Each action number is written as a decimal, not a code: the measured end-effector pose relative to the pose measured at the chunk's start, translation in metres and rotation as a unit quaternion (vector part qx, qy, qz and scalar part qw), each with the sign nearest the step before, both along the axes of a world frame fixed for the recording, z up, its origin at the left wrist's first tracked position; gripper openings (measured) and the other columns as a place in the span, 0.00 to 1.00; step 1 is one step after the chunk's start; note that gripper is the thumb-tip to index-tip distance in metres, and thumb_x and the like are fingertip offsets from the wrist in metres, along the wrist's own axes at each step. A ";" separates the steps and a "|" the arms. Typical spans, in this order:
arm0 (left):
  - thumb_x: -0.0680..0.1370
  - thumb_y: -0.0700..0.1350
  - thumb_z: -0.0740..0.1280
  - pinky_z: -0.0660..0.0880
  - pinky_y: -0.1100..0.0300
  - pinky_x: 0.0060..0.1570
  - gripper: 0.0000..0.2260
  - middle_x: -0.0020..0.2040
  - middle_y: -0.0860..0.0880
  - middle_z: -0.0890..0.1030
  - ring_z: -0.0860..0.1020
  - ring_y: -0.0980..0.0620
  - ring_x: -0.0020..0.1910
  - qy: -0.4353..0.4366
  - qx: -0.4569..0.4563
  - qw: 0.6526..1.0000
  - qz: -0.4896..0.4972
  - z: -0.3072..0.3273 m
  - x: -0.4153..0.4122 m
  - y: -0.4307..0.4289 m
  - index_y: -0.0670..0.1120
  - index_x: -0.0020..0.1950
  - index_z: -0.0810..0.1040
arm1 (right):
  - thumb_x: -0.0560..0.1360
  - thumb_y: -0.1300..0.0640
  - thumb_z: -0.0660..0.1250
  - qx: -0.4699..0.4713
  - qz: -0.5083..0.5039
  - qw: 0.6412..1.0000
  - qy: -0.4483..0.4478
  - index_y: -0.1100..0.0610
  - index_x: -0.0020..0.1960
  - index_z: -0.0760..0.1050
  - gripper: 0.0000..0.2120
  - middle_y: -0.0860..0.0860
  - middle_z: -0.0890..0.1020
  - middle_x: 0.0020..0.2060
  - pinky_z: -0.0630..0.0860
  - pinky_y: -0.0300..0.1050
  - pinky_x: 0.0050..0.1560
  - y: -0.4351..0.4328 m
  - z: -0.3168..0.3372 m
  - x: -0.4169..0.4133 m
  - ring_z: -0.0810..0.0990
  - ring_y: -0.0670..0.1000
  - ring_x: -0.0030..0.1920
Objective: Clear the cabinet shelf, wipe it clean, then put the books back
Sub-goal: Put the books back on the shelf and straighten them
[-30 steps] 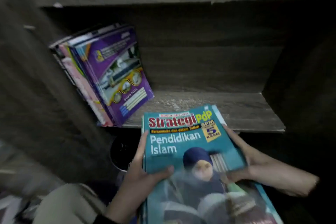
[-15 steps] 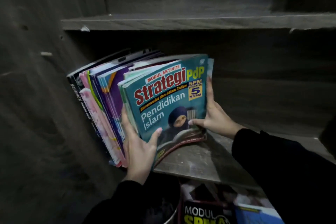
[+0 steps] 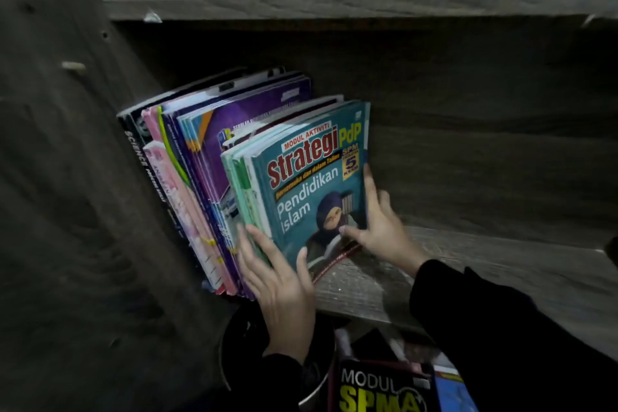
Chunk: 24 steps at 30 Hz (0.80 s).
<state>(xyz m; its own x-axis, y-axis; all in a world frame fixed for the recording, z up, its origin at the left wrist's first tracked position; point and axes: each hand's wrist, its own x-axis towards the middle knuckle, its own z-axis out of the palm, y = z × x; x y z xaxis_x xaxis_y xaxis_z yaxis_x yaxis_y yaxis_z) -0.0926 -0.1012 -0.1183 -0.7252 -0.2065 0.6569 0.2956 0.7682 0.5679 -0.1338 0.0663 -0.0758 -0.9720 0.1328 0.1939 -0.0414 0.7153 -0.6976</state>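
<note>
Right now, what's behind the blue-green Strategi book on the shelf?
Behind the Strategi book, more books lean toward the cabinet's left wall: green-edged ones, a purple one, a pink one, and a black science book. Their covers are mostly hidden; mainly edges and spines show.

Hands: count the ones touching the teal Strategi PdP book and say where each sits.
2. The left hand is at the lower left corner of the teal Strategi PdP book, thumb on the cover. The right hand grips its right edge, thumb across the cover.
</note>
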 end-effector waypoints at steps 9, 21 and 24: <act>0.75 0.32 0.56 0.64 0.45 0.70 0.35 0.77 0.36 0.42 0.51 0.39 0.77 -0.029 0.006 0.996 -0.082 -0.026 0.010 0.003 0.36 0.77 0.40 | 0.72 0.50 0.73 -0.049 -0.048 0.995 -0.066 0.40 0.74 0.30 0.54 0.63 0.64 0.67 0.68 0.49 0.62 -0.027 -0.029 0.012 0.70 0.62 0.64; 0.75 0.31 0.59 0.44 0.58 0.75 0.38 0.79 0.46 0.43 0.45 0.51 0.78 -0.041 0.114 0.986 -0.118 -0.005 0.030 0.009 0.45 0.78 0.43 | 0.74 0.62 0.68 -0.069 -0.076 0.995 0.003 0.49 0.78 0.51 0.39 0.58 0.68 0.66 0.68 0.45 0.63 -0.025 -0.020 0.041 0.72 0.57 0.64; 0.73 0.35 0.57 0.56 0.56 0.73 0.27 0.72 0.39 0.67 0.63 0.44 0.72 0.059 0.083 0.983 -0.154 -0.001 0.054 0.014 0.42 0.73 0.64 | 0.74 0.67 0.64 -0.104 -0.090 0.980 0.147 0.52 0.67 0.71 0.23 0.51 0.78 0.53 0.75 0.43 0.53 -0.024 -0.026 0.081 0.77 0.46 0.49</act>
<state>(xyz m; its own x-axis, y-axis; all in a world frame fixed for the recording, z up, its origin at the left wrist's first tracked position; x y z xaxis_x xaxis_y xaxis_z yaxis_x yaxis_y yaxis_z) -0.0385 -0.0868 -0.1196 -0.6907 -0.1007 0.7161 0.5714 0.5309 0.6258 -0.0532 0.0423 -0.1019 -0.8353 0.3624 0.4135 -0.1497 0.5737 -0.8053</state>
